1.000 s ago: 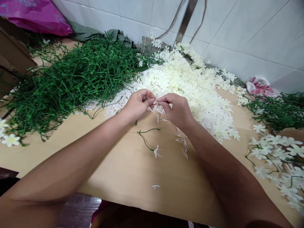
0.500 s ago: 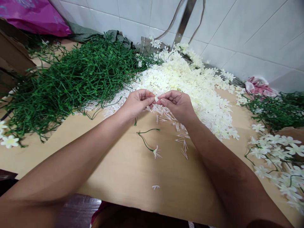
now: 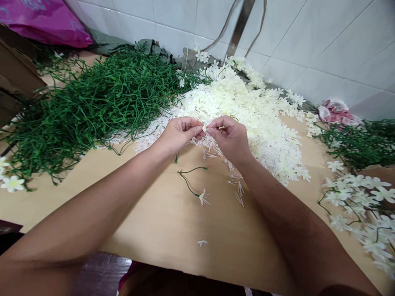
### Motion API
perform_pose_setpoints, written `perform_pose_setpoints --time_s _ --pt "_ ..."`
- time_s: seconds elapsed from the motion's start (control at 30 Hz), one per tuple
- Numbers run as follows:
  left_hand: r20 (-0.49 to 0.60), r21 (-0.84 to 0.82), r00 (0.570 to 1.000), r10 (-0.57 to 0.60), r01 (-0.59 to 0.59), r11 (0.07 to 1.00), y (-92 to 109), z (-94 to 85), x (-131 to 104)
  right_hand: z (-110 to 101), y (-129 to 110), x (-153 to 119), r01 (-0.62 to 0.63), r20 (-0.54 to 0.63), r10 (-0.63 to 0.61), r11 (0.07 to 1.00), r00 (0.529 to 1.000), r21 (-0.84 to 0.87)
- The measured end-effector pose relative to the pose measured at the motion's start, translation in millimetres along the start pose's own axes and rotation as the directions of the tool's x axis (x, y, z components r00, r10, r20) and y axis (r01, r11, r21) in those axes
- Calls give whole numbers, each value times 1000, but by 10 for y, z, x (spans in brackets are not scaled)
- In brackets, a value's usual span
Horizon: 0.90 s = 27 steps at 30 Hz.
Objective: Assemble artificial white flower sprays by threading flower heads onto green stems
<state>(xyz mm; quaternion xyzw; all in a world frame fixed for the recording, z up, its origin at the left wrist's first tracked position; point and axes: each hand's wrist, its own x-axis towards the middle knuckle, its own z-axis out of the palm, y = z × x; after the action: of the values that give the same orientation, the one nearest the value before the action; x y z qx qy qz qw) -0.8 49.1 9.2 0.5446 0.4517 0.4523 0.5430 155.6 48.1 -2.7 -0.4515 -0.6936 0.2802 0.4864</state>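
My left hand (image 3: 184,132) and my right hand (image 3: 228,135) meet fingertip to fingertip at the near edge of the white flower pile. Between their pinched fingers is a small white artificial flower (image 3: 204,128), mostly covered by the fingers. Just below, on the cardboard, lies a forked green stem (image 3: 188,184) with a white blossom piece (image 3: 203,197) on one end. Loose white stamen pieces (image 3: 240,190) are scattered beneath my right hand. A single white scrap (image 3: 202,243) rests closer to me.
A large heap of green plastic stems (image 3: 101,98) spreads on the left. White flower heads (image 3: 247,107) are piled at the centre back. Finished-looking white flowers (image 3: 367,201) and more green stems (image 3: 367,142) lie at right. Behind stands a tiled wall (image 3: 308,45); a pink bag (image 3: 46,24) sits at upper left.
My right hand has shifted very slightly, its fingertips still pinched against those of my left hand. The stem and scraps on the cardboard have not moved.
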Motion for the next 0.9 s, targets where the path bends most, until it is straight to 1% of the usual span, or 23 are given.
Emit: perform_pose_setpoints --time_s 0.13,0.23,0.3,0.37,0.5,0.57,0.63,0.67,0.7,0.73,0.8,0.87,0.9 --pt "30 -16 1000 -6 7 1000 -28 -8 7 48 23 -35 37 -1 -37 999 999 -22" --pt "93 -19 995 -23 25 999 -25 -23 7 61 28 -59 95 -7 -96 994 995 -54" --pt "139 -15 990 -34 36 999 -5 -31 1 53 15 -61 107 15 -106 992 994 -63" --pt "162 -13 986 -37 40 999 19 -33 -4 39 -6 -51 73 55 -71 997 996 -37" --pt "156 -4 987 -46 47 999 29 -37 6 15 -25 -14 -42 105 35 997 994 64" --pt "171 51 984 -53 45 998 8 -53 20 -3 -17 4 -60 163 45 994 986 89" --pt "217 171 975 -56 18 985 -18 -79 23 -40 -6 27 -53 194 37 996 980 77" --pt "250 265 966 -60 -9 964 -26 -91 16 -68 -3 42 -38 183 26 997 983 64" --pt "297 379 952 -72 -48 924 -31 -100 1 -103 -2 59 -24 164 15 998 986 53" --pt "355 499 930 -96 -102 861 -29 -104 -21 -142 -4 78 -12 144 5 999 990 47" --pt "473 685 867 -154 -253 683 -15 -89 -76 -224 -15 118 4 119 -12 998 993 66" --pt "563 747 806 -182 -403 528 -3 -51 -127 -286 -35 148 1 119 -13 995 993 100" --pt "588 751 789 -177 -452 481 -5 -29 -144 -303 -47 158 -7 123 -7 993 992 114"
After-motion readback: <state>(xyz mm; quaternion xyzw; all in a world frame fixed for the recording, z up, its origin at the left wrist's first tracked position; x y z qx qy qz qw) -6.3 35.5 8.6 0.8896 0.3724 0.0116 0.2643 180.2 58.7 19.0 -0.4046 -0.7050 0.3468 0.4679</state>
